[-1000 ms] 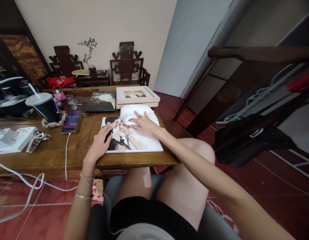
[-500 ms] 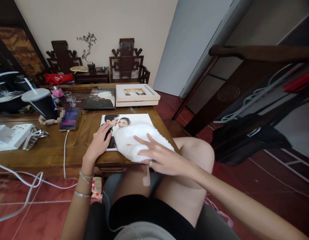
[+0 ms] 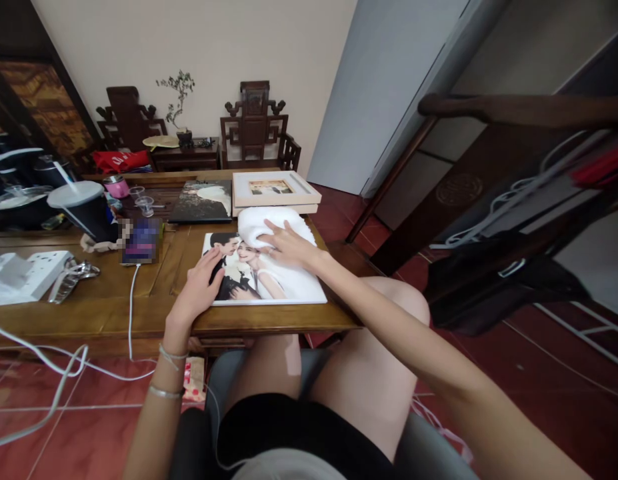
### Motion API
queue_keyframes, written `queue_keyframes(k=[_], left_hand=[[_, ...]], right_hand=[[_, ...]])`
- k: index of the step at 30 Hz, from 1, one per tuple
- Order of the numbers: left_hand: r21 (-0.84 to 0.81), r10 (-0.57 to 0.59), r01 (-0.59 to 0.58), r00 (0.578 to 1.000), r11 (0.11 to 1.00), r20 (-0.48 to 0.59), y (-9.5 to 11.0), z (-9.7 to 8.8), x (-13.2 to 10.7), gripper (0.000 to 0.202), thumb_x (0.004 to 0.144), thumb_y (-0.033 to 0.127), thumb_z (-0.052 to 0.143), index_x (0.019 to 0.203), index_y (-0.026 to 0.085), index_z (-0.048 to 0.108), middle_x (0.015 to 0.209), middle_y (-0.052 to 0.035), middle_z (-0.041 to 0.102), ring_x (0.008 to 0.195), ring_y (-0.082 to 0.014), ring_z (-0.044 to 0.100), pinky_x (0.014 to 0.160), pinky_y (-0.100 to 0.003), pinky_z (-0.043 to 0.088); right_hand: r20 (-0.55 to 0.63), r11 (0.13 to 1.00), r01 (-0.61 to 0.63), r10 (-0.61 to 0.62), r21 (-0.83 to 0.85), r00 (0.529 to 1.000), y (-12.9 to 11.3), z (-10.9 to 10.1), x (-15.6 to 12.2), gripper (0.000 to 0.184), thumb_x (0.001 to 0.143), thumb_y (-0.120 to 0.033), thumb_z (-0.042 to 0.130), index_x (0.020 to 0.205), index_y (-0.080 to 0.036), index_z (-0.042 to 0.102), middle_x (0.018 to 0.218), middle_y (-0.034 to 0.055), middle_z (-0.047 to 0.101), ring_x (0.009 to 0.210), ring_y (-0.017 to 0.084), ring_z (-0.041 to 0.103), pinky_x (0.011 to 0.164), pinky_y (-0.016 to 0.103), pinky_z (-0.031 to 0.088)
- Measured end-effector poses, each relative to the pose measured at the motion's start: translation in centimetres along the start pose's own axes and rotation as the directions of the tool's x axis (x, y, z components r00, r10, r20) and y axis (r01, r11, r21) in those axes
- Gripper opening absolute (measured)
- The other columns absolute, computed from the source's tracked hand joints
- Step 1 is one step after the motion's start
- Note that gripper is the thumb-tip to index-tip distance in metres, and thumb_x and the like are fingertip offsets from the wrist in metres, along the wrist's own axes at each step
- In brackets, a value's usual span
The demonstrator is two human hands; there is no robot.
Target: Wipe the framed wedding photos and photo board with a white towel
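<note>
White cloth (image 3: 252, 222) moved up the photo print (image 3: 247, 275); right hand (image 3: 291, 245) splayed atop; left hand (image 3: 201, 283) flat on print.

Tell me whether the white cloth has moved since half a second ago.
Yes: judged against the wooden table, the white cloth has moved away from the near edge, toward the framed picture at the far side.

Below the left hand (image 3: 203, 283), towards the lower left of the frame, two slim bands circle the wrist: a pale, loosely set bracelet (image 3: 172, 357) and, further up the arm, a smooth silvery bangle (image 3: 166, 393). At bottom centre lies a black lower garment (image 3: 299, 427), ending high on the thighs, beneath a whitish top (image 3: 289, 464) cut by the frame edge.
</note>
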State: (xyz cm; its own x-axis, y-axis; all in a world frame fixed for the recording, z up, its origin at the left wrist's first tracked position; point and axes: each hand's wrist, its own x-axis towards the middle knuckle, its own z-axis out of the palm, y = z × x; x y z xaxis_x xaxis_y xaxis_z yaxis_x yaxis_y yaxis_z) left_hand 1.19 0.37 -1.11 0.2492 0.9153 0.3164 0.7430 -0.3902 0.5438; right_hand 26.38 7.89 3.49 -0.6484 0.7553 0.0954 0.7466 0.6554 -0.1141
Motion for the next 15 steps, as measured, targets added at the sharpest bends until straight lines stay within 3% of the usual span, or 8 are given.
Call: queue_keyframes(k=[4, 10, 13, 15], left_hand=[[0.012, -0.014, 0.014, 1.0, 1.0, 0.007, 0.3, 0.0, 0.1, 0.049, 0.099, 0.033, 0.041, 0.145, 0.018, 0.05, 0.159, -0.0125, 0.041, 0.148, -0.0249, 0.035, 0.121, -0.051, 0.029], [0.023, -0.022, 0.022, 1.0, 1.0, 0.011, 0.5, 0.1, 0.1, 0.05, 0.1, 0.032, 0.039, 0.147, 0.016, 0.047, 0.159, -0.014, 0.039, 0.149, -0.0249, 0.034, 0.121, -0.051, 0.028], [0.019, -0.013, 0.013, 1.0, 1.0, 0.006, 0.3, 0.2, 0.0, 0.05, 0.1, 0.032, 0.039, 0.147, 0.018, 0.046, 0.16, -0.0125, 0.038, 0.149, -0.0241, 0.034, 0.122, -0.051, 0.027], [0.017, -0.008, 0.008, 1.0, 1.0, 0.012, 0.2, 0.2, 0.0, 0.05, 0.1, 0.032, 0.038, 0.148, 0.018, 0.046, 0.16, -0.0131, 0.038, 0.149, -0.0241, 0.033, 0.122, -0.051, 0.027]], right_hand=[[0.005, 0.997, 0.072, -0.072, 0.019, 0.997, -2.9, 0.0, -3.9, 0.037, 0.099, -0.022, 0.044, 0.131, -0.017, 0.063, 0.154, 0.0158, 0.046, 0.152, 0.035, 0.019, 0.115, 0.07, 0.022], [0.09, 0.986, 0.145, -0.153, 0.087, 0.984, -8.5, -0.9, -11.4, 0.039, 0.088, -0.007, 0.048, 0.117, -0.019, 0.07, 0.161, 0.0077, 0.035, 0.153, 0.038, 0.011, 0.114, 0.075, 0.019], [0.114, 0.972, 0.181, -0.199, 0.152, 0.973, -9.2, -1.4, -12.7, 0.04, 0.084, -0.004, 0.049, 0.114, -0.019, 0.07, 0.16, 0.0099, 0.037, 0.153, 0.036, 0.011, 0.116, 0.074, 0.018], [0.108, 0.968, 0.169, -0.191, 0.186, 0.976, -8.5, -1.5, -12.1, 0.037, 0.087, -0.007, 0.049, 0.116, -0.017, 0.069, 0.158, 0.0157, 0.041, 0.153, 0.035, 0.014, 0.116, 0.072, 0.018]])
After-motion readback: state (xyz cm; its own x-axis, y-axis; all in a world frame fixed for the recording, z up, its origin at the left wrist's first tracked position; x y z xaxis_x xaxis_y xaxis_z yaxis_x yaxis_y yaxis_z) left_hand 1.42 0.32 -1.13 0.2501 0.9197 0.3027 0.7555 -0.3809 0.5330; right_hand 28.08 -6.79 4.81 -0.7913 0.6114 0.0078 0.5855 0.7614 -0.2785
